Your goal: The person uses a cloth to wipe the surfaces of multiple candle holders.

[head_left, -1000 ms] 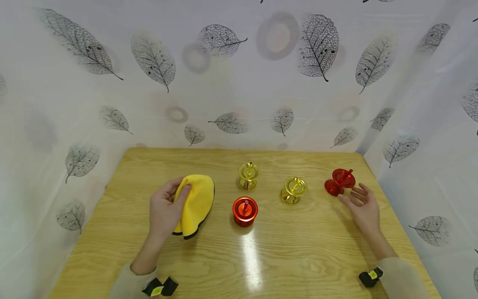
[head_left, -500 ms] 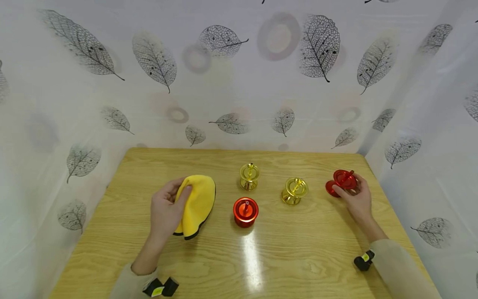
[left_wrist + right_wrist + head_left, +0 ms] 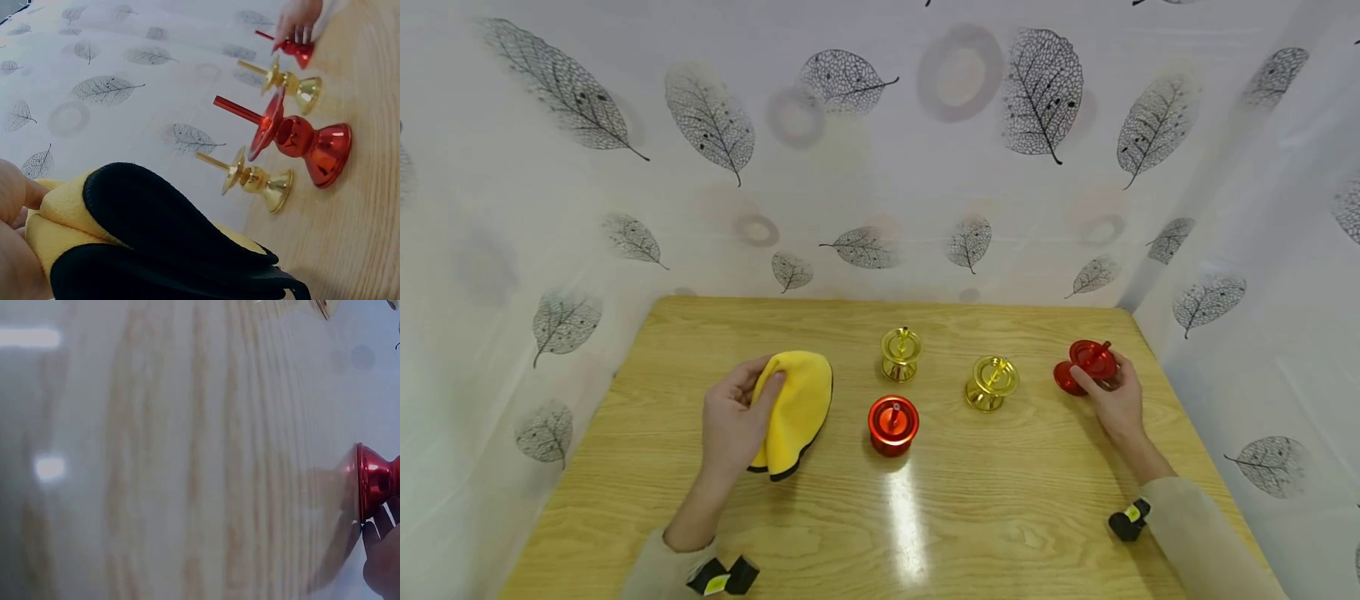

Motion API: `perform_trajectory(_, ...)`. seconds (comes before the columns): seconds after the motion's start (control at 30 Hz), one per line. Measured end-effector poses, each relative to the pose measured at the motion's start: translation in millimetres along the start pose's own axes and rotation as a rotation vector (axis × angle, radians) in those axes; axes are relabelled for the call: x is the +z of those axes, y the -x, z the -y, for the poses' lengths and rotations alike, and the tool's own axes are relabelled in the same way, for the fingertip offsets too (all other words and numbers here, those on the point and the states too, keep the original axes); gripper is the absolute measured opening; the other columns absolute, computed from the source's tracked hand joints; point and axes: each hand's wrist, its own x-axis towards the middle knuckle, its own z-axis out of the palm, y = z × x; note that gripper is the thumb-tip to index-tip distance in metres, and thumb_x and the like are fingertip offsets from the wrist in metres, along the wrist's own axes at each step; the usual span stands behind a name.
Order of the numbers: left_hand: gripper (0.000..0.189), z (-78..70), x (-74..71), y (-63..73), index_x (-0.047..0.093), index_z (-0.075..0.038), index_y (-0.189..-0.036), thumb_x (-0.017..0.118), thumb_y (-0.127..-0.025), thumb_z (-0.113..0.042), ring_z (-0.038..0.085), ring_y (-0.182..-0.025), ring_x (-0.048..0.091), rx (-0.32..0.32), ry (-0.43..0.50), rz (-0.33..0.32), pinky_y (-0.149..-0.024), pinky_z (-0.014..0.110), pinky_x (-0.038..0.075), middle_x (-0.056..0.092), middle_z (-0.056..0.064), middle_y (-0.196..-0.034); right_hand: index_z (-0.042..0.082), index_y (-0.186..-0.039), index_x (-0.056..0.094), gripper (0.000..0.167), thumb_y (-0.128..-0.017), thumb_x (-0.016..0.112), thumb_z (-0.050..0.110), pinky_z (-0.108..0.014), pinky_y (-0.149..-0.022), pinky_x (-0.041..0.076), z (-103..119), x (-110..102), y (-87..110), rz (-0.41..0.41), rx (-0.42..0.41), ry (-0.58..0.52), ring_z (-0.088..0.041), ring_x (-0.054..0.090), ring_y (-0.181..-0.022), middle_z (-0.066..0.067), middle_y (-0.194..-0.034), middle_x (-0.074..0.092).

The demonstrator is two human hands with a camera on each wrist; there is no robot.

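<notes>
My left hand [image 3: 730, 421] pinches a folded yellow cloth [image 3: 801, 400] with black edging between thumb and fingers, over the left part of the table. In the left wrist view the cloth's dark side [image 3: 144, 212] faces the camera. At the far right, my right hand [image 3: 1122, 408] grips a shiny red candle holder [image 3: 1088, 357] with an upright spike, thumb in front and fingers round its right side. The right wrist view shows its flared red base [image 3: 372, 481] at the table surface, fingertips beside it; its upper part is out of that view.
Between the hands stand a second red candle holder [image 3: 892, 427] and two gold ones, one farther back [image 3: 900, 357] and one to the right [image 3: 990, 385]. A leaf-printed white curtain [image 3: 880, 183] encloses the back and sides of the wooden table [image 3: 1000, 508].
My right hand has moved left and up to the far red candle holder and taken hold of it. The left hand with the cloth has stayed put.
</notes>
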Motion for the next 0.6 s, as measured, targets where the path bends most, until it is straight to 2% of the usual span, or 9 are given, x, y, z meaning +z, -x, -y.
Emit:
perform_trajectory(0.2,0.022,-0.5,1.5,-0.8,0.074,0.007,-0.12,0.07,-0.1,-0.003,-0.005,-0.074,0.073,-0.001,0.001,0.004,-0.061,0.015,0.061,0.077,0.031,-0.103,0.013,-0.147,0.054,0.064,-0.09,0.082,0.007,-0.002,-0.082,0.049,-2,-3,1.0,-0.058,-0.017,-0.062,0.006,0.061,-0.097,0.027,-0.106,0.064)
perform_trajectory(0.27,0.022,-1.8,2.1,-0.8,0.073,0.007,-0.12,0.069,-0.101,-0.003,-0.005,-0.075,0.072,-0.004,-0.002,0.004,-0.062,0.015,0.061,0.076,0.032,-0.104,0.014,-0.144,0.057,0.062,-0.088,0.083,0.004,-0.003,-0.084,0.049,-1,-5,3.3,-0.075,-0.049,-0.094,0.005,0.062,-0.099,0.026,-0.108,0.066)
perform_trajectory(0.4,0.023,-4.9,2.7,-0.8,0.073,0.007,-0.121,0.069,-0.101,-0.003,-0.006,-0.075,0.072,-0.009,-0.014,0.0,-0.063,0.014,0.061,0.076,0.032,-0.105,0.011,-0.142,0.06,0.063,-0.085,0.083,-0.003,-0.004,-0.088,0.049,6,-6,10.9,-0.095,-0.159,-0.126,0.005,0.064,-0.102,0.023,-0.114,0.068)
perform_trajectory(0.6,0.022,-8.4,3.1,-1.8,0.074,0.006,-0.12,0.07,-0.101,-0.004,-0.007,-0.073,0.072,0.004,-0.03,-0.012,-0.062,0.015,0.061,0.077,0.03,-0.103,0.0,-0.141,0.061,0.067,-0.079,0.081,-0.016,-0.004,-0.092,0.051,33,-6,32.0,-0.073,-0.375,-0.073,0.006,0.066,-0.105,0.023,-0.119,0.069)
